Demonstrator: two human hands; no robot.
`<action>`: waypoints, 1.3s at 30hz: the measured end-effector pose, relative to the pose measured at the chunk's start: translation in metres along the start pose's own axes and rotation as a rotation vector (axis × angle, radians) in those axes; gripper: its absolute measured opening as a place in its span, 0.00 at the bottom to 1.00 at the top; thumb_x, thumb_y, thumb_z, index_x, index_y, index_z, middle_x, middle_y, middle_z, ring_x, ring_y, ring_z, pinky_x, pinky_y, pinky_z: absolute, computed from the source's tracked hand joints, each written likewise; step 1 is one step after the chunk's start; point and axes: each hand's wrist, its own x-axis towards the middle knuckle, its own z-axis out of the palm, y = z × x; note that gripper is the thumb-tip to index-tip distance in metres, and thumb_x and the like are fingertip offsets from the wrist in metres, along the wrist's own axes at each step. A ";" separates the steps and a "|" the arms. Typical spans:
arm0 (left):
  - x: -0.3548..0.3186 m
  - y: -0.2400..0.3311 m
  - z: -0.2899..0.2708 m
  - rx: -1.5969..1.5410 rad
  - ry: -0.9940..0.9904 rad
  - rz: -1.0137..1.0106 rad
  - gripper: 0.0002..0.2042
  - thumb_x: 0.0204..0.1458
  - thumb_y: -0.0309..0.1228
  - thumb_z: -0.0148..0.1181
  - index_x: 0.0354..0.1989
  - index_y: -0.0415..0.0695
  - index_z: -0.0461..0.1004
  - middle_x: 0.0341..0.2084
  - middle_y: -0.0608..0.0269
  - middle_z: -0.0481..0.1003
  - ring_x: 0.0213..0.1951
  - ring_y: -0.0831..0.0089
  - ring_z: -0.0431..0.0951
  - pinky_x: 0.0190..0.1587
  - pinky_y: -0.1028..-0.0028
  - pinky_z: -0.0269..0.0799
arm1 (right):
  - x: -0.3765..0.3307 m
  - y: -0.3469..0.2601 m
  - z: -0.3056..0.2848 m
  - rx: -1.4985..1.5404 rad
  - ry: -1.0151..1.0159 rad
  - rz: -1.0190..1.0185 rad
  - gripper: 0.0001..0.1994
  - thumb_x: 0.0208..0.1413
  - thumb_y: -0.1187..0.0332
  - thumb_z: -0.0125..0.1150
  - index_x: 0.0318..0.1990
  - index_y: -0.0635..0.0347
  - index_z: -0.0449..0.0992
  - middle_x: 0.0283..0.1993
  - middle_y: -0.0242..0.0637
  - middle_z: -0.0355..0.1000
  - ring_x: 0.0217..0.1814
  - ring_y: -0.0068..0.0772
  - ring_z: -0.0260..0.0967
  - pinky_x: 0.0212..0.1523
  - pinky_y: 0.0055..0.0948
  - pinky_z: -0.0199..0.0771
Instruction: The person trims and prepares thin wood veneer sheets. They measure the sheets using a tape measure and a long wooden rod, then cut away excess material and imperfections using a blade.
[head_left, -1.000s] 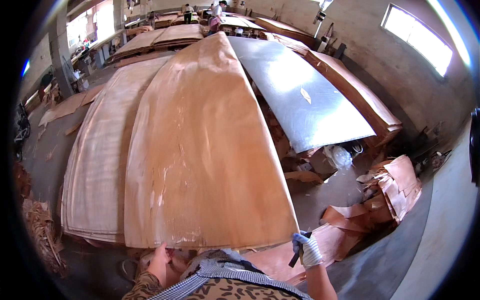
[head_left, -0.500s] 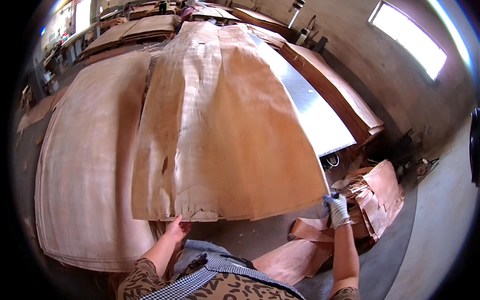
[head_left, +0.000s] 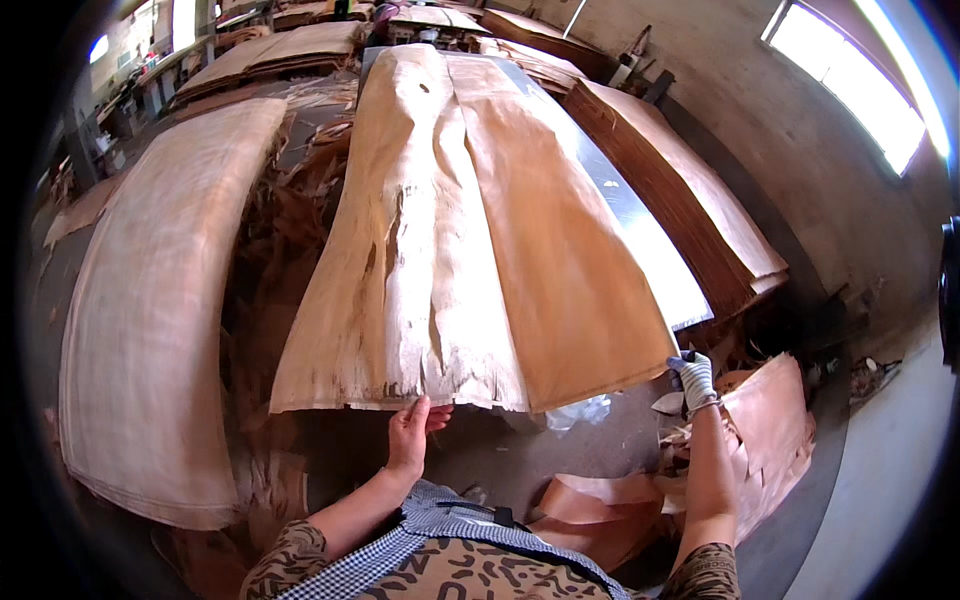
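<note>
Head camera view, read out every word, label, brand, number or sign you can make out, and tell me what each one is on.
No readable text anywhere.
The wood sheets between the left hand and the gloved right hand show grain, cracks and dark marks, not lettering.
The patterned top has dark shapes, not letters.
Things in the far background are too small and blurred to tell.

The bare left hand (head_left: 407, 440) and gloved right hand (head_left: 693, 380) hold thin wood (head_left: 580, 300), with torn scraps (head_left: 770, 412) near the right one.
</note>
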 end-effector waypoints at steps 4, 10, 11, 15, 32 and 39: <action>0.029 -0.036 0.032 -0.076 0.117 -0.181 0.14 0.55 0.39 0.45 0.33 0.40 0.70 0.30 0.60 0.75 0.31 0.76 0.74 0.31 0.79 0.70 | 0.045 0.002 0.019 0.062 -0.117 0.080 0.05 0.40 0.72 0.60 0.21 0.56 0.70 0.13 0.27 0.64 0.08 0.19 0.55 0.08 0.18 0.54; 0.093 -0.091 0.072 -0.164 0.113 -0.305 0.13 0.54 0.40 0.46 0.33 0.43 0.69 0.28 0.63 0.74 0.30 0.77 0.73 0.30 0.77 0.70 | 0.132 0.001 0.032 0.060 -0.146 0.146 0.07 0.38 0.70 0.64 0.21 0.57 0.70 0.13 0.29 0.63 0.09 0.21 0.55 0.09 0.20 0.53; 0.103 -0.102 0.075 -0.179 0.117 -0.322 0.12 0.54 0.40 0.46 0.32 0.44 0.69 0.28 0.64 0.74 0.30 0.77 0.73 0.30 0.77 0.70 | 0.139 -0.008 0.034 0.053 -0.177 0.132 0.07 0.38 0.69 0.64 0.21 0.57 0.70 0.13 0.29 0.64 0.09 0.20 0.55 0.10 0.20 0.53; 0.119 -0.142 0.086 -0.251 0.136 -0.461 0.12 0.54 0.39 0.45 0.33 0.43 0.68 0.28 0.64 0.73 0.31 0.75 0.73 0.30 0.75 0.70 | 0.168 0.010 0.026 -0.113 -0.111 -0.027 0.04 0.41 0.72 0.60 0.22 0.59 0.70 0.13 0.27 0.62 0.10 0.18 0.55 0.11 0.22 0.54; 0.121 -0.207 0.123 -0.372 0.200 -0.444 0.17 0.53 0.42 0.46 0.41 0.39 0.65 0.37 0.54 0.71 0.42 0.62 0.72 0.44 0.63 0.68 | 0.260 0.107 -0.056 -0.534 -0.011 -0.458 0.11 0.42 0.64 0.62 0.29 0.62 0.72 0.18 0.40 0.66 0.17 0.30 0.63 0.19 0.31 0.63; 0.113 -0.218 0.163 -0.517 0.337 -0.351 0.23 0.48 0.46 0.53 0.43 0.40 0.59 0.39 0.52 0.68 0.45 0.61 0.69 0.49 0.62 0.65 | 0.143 0.203 -0.080 -0.208 -0.616 0.248 0.07 0.45 0.73 0.59 0.28 0.59 0.65 0.15 0.28 0.61 0.15 0.19 0.58 0.13 0.23 0.57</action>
